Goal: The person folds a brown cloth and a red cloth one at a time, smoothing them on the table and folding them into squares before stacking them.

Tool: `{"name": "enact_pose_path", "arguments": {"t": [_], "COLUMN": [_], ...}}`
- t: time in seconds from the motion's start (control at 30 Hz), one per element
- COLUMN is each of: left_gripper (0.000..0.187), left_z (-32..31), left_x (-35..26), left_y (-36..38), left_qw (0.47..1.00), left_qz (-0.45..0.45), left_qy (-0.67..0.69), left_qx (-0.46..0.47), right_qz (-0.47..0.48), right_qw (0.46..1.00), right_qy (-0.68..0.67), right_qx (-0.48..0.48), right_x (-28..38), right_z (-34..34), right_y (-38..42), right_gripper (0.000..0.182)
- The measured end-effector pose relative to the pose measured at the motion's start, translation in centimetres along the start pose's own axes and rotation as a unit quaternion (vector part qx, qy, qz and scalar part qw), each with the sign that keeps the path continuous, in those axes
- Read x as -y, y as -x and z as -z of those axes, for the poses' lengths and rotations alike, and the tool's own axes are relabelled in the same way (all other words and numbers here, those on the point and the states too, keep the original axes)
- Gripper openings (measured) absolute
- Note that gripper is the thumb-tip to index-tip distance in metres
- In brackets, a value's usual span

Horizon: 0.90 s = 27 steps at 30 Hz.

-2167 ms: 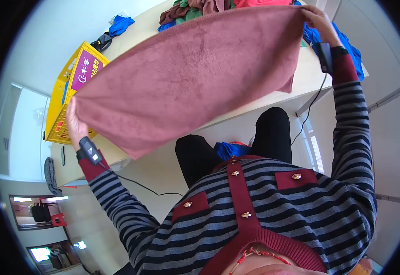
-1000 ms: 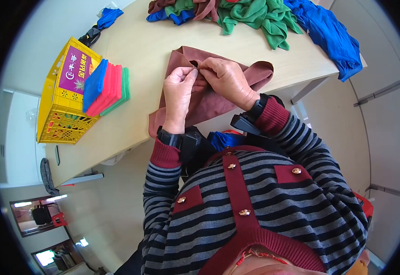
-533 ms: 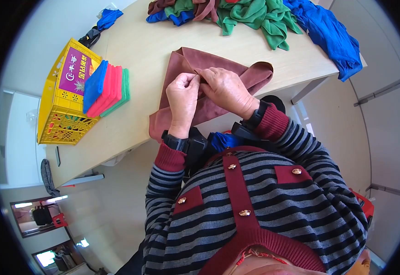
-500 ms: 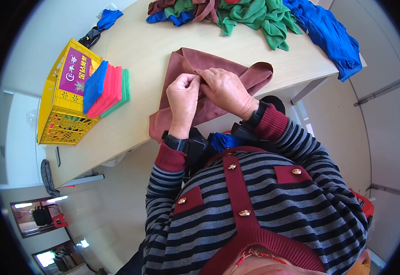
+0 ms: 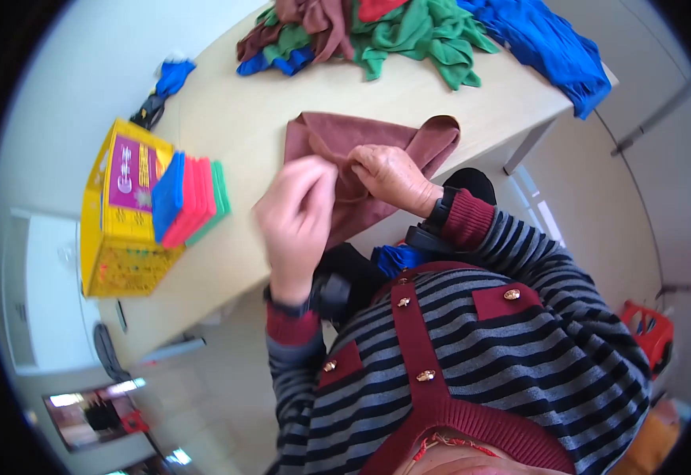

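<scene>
Head view: writing on the yellow crate [image 5: 116, 229] is too blurred to read. Right hand [image 5: 389, 178] pinches the maroon cloth [image 5: 361, 170] on the bench [image 5: 242, 119]; left hand [image 5: 298, 218], blurred, hovers just beside it, grip unclear.

A pale wooden table [image 5: 250, 119] carries a folded maroon cloth [image 5: 377, 146] at its near edge; a heap of green, blue and brown cloths [image 5: 409, 28] along the far side; a yellow crate [image 5: 120, 210] at the left end, with folded cloths [image 5: 191, 198] leaning against it.
</scene>
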<state>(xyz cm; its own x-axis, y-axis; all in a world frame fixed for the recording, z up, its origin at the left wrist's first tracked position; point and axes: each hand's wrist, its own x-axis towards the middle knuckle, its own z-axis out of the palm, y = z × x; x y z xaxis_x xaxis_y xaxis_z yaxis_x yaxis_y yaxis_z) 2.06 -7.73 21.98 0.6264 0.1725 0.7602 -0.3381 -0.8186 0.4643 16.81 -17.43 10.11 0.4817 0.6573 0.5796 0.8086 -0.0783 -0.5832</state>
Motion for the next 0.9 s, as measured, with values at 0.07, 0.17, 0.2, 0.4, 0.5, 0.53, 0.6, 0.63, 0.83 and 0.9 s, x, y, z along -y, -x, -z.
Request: {"name": "enact_pose_path", "arguments": {"t": [0.07,0.17,0.2,0.4,0.5,0.53,0.6,0.63,0.83,0.9], "left_gripper": [0.01,0.042,0.04,0.033,0.032,0.032,0.032,0.032,0.03,0.03], "left_z": [4.8,9.6,9.6,8.8,8.4,9.0,9.8,10.1,7.0,6.7], "left_x": [-5.8,-12.9,-13.3,-14.4,-13.4,-12.9,-12.7,-12.7,-14.2,-14.1], "left_y": [0.2,1.0,1.1,1.2,-0.4,-0.3,-0.7,-0.7,-1.1,-1.4], "left_qw": [0.995,0.859,0.827,0.634,0.741,0.74,0.729,0.721,0.648,0.632], "left_qz": [-0.092,-0.467,-0.51,-0.538,-0.466,-0.471,-0.461,-0.452,-0.463,-0.465], "left_qy": [-0.014,0.157,0.135,0.55,0.479,0.476,0.475,0.473,0.604,0.616], "left_qx": [-0.027,-0.136,-0.197,-0.078,0.065,0.066,0.176,0.229,0.039,0.067], "right_qz": [-0.03,-0.091,-0.125,-0.207,-0.144,-0.14,-0.16,-0.171,-0.18,-0.179], "right_qw": [0.999,0.995,0.99,0.971,0.988,0.989,0.985,0.983,0.981,0.981], "right_qy": [-0.016,-0.033,-0.055,-0.103,-0.042,-0.041,-0.054,-0.061,-0.061,-0.061], "right_qx": [0.007,0.015,0.032,0.052,0.021,0.018,0.026,0.032,0.036,0.037], "right_x": [-0.9,-2.1,-2.4,-3.3,-4.7,-5.1,-5.2,-5.2,-5.3,-5.2], "right_z": [-0.4,0.4,0.3,0.3,-0.3,-0.5,-0.5,-0.7,-0.9,-0.6], "right_y": [0.7,2.2,2.7,3.9,4.3,4.1,4.1,4.1,4.4,4.4], "right_gripper": [0.011,0.011,0.011,0.016,0.018,0.018,0.019,0.019,0.02,0.02]}}
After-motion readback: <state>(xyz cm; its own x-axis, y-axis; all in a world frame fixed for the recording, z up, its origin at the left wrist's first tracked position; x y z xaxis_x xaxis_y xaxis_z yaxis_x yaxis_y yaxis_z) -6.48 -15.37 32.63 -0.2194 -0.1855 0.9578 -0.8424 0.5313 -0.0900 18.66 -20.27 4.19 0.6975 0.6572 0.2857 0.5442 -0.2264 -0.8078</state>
